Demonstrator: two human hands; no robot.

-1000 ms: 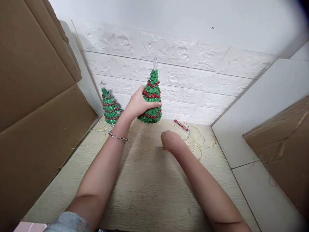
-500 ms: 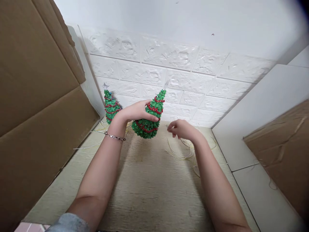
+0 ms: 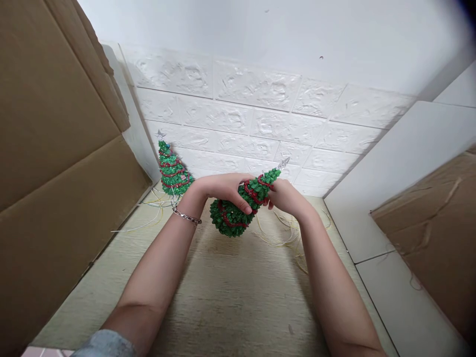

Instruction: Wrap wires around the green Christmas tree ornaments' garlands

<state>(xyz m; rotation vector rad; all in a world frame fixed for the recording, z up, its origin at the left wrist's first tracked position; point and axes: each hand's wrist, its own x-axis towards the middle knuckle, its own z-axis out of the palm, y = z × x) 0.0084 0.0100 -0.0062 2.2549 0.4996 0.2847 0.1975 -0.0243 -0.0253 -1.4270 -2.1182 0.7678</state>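
A miniature green Christmas tree (image 3: 232, 213) with red garland and a clear star on its tip leans to the right above the table. My left hand (image 3: 226, 191) is closed round its middle, thumb across the near side. My right hand (image 3: 284, 198) is at the tree's right side, just below the tip, with curled fingers partly hidden behind the branches. What those fingers hold, if anything, does not show. To the left, behind my left wrist, a second Christmas tree (image 3: 173, 171) of the same kind stands upright, topped with a star.
Thin yellow and white strands (image 3: 277, 238) lie on the table (image 3: 230, 297) at the right, and more strands (image 3: 156, 203) at the left. A cardboard sheet (image 3: 67, 188) rises on the left, another cardboard piece (image 3: 435, 223) on the right. A white brick-patterned wall (image 3: 230, 114) closes off the back.
The held tree has come lower and nearer, its tip tilting further right. My right hand has gone from apart to up against the tree.
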